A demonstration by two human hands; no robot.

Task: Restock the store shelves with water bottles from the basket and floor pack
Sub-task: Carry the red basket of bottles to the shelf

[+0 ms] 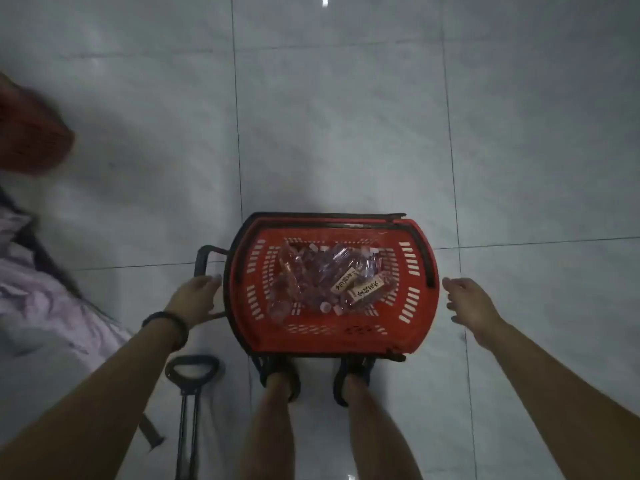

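Head view showed the water bottles (322, 278) heaped in the red basket (304, 341) on the tiled floor (346, 133) between the hands, the left hand (195, 299) straight-fingered at its left rim, the right hand (467, 303) spread wide just beside its right rim.

Red slotted basket (331, 289) with black handles; clear bottles (311, 278), tan labels; pale grey marbled floor tiles (346, 116)

Pale grey marbled floor tiles (346, 116), glossy, with thin dark grout lines (237, 133). Light is dim, with one bright reflection (325, 0) at the floor's far edge. Blurred red object (31, 133) and lilac cloth (41, 299) at the left edge.
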